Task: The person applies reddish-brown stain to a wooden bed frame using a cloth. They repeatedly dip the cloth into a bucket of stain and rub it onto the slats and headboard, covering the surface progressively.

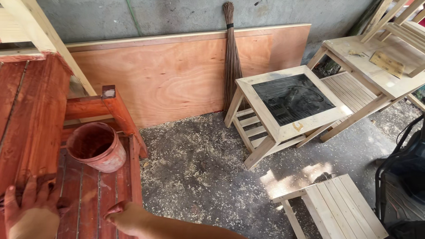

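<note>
Red-stained bucket (97, 146) sits beyond both hands: left (31, 208) spread flat, right (126, 217) curled on slats (88, 194).

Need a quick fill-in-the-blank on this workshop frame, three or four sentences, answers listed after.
1. The bucket stands on slats stained ____.
2. The broom leans against a sheet of ____.
3. The small table has a top panel coloured ____.
4. The left hand lies flat on the stained wood; the right hand rests on the slatted ____.

Missing words: red; plywood; black; shelf
</note>
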`<state>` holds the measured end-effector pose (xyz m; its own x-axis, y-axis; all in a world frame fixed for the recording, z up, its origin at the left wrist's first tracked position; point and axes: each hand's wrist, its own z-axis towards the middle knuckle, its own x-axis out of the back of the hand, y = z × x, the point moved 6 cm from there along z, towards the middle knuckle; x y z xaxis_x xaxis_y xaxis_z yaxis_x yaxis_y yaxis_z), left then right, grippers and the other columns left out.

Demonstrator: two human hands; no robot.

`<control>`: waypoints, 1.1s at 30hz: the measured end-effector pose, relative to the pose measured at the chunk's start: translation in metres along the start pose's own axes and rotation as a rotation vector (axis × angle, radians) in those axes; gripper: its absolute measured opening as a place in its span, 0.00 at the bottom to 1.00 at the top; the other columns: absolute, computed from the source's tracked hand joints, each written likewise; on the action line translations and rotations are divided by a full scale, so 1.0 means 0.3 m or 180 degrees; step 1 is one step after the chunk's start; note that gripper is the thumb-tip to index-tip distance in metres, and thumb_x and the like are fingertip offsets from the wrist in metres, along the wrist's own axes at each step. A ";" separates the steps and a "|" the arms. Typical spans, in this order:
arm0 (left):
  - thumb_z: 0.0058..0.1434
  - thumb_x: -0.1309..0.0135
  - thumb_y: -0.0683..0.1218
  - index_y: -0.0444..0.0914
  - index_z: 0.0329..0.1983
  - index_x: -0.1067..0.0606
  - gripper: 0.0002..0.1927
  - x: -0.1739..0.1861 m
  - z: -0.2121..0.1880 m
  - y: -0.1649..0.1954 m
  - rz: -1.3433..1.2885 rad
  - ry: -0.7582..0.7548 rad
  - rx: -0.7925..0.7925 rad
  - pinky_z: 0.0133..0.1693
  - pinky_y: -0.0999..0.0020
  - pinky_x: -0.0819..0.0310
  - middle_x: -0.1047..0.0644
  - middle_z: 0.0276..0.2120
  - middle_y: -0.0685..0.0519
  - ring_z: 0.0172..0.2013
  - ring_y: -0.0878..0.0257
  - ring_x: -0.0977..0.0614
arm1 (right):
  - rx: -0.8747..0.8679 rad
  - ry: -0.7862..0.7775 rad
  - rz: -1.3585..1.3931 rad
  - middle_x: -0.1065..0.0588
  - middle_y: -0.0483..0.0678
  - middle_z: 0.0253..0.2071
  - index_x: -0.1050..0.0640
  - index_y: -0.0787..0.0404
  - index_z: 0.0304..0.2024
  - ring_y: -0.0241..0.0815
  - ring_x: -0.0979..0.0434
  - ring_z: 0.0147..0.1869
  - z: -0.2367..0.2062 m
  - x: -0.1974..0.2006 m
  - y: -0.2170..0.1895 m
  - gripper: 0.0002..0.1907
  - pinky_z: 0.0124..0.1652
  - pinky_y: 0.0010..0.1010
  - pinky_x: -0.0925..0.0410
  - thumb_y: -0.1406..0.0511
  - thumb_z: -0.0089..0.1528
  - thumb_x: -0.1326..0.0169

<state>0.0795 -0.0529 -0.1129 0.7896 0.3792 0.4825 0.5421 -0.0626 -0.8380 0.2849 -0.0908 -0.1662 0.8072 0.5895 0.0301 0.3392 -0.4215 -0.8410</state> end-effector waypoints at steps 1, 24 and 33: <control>0.67 0.72 0.64 0.60 0.79 0.50 0.34 -0.013 -0.012 0.006 0.0027 0.0065 -0.0044 0.70 0.35 0.67 0.47 0.77 0.65 0.78 0.61 0.55 | 0.0077 -0.0063 -0.0086 0.24 0.52 0.59 0.23 0.59 0.60 0.48 0.26 0.65 -0.011 0.001 0.001 0.19 0.63 0.38 0.37 0.59 0.70 0.49; 0.67 0.56 0.57 0.49 0.71 0.35 0.28 -0.441 -1.026 0.241 -0.1084 0.0092 -0.0404 0.66 0.24 0.71 0.46 0.75 0.57 0.76 0.57 0.58 | -0.0338 -0.0412 0.0694 0.22 0.44 0.49 0.24 0.56 0.56 0.36 0.25 0.50 -0.361 -0.529 0.343 0.18 0.47 0.30 0.32 0.60 0.67 0.53; 0.67 0.54 0.54 0.45 0.70 0.34 0.28 -0.511 -1.129 0.292 -0.1097 -0.0184 -0.0652 0.64 0.24 0.77 0.45 0.74 0.58 0.76 0.52 0.61 | -0.0368 -0.0659 0.0338 0.22 0.45 0.56 0.25 0.53 0.59 0.38 0.23 0.58 -0.393 -0.665 0.383 0.19 0.55 0.30 0.30 0.58 0.70 0.57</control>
<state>0.1033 -0.4293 -0.1740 0.5373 0.4611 0.7062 0.8229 -0.1031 -0.5587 0.2196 -0.3381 -0.2051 0.7291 0.6613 -0.1764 0.3205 -0.5576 -0.7658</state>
